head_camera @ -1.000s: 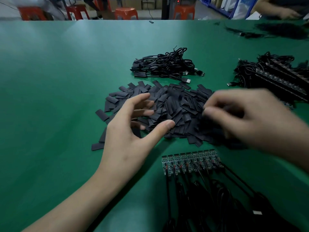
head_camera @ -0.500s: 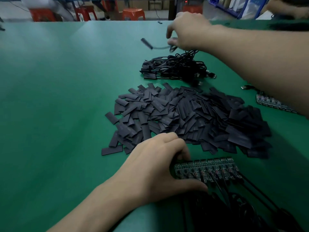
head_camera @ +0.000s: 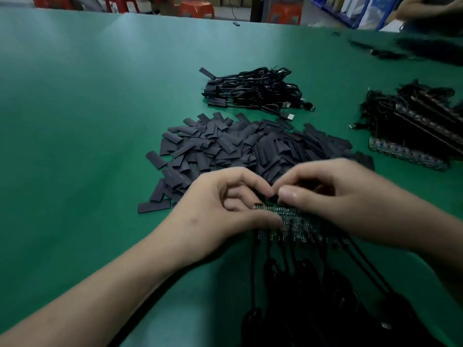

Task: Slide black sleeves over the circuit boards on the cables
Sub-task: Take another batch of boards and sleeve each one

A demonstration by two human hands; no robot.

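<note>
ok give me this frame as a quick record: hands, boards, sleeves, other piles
left hand: grips the left end of the circuit boards
right hand: fingers curled at the boards' far edge; what it pinches is unclear
circuit boards: side by side in a row, cables trailing toward the person
black sleeves: loose pile just beyond the hands
far bundle: cables with sleeved ends, behind the pile
table: green

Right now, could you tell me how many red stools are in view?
4 stools beyond the far edge: far left, left of middle, middle, right of middle; more may be hidden.
</note>
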